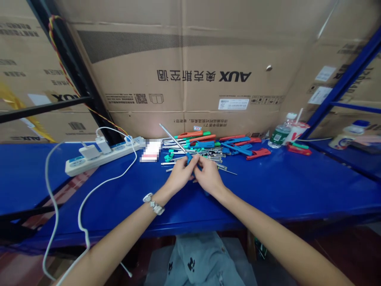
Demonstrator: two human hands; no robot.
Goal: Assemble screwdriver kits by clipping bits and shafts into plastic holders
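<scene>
Both hands meet over the front half of the blue table. My left hand is closed around the blue handle of a lighter, whose long metal tube points up and to the left. Pressed against it, my right hand has its fingers closed at the same handle; a thin metal rod sticks out to the right behind it, and what holds the rod is hidden. Just behind the hands lies a pile of green, red and blue lighter parts with metal tubes. Blue and red handles lie at its right.
A white power strip with plugs and cables lies at the left. A water bottle, a cup and a red item stand or lie at the back right. Cardboard boxes rise behind the blue table.
</scene>
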